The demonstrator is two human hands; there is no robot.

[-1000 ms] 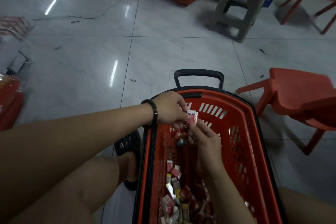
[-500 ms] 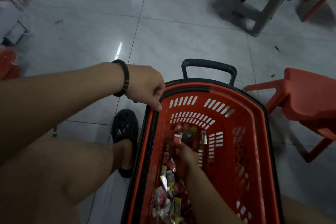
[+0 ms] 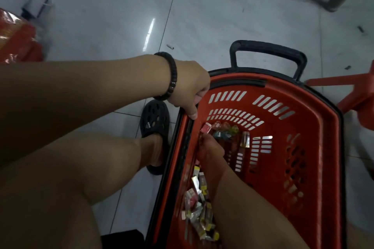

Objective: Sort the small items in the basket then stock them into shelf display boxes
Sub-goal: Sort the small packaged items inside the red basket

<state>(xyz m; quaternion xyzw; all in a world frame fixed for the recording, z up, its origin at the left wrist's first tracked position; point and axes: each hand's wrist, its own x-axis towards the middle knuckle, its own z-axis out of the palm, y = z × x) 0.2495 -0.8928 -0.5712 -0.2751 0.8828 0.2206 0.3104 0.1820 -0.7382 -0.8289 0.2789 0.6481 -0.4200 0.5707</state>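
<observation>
Looking down, we see our left hand (image 3: pixel 189 89) gripping the near-left rim of the red basket (image 3: pixel 315 147), fingers curled over its edge. Our right hand (image 3: pixel 210 151) reaches down inside along the left wall; whether it grasps anything, we cannot tell. Small packets (image 3: pixel 199 202) lie strewn lengthwise along the floor of the basket beside that forearm, and a second cluster (image 3: pixel 224 132) sits just beyond the fingertips, nearest our right hand.

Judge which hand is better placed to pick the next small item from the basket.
Probably the right. The right hand is already down inside the basket, among the small items. The left hand is up on the basket's rim, fingers curled over it, apparently steadying it.
</observation>
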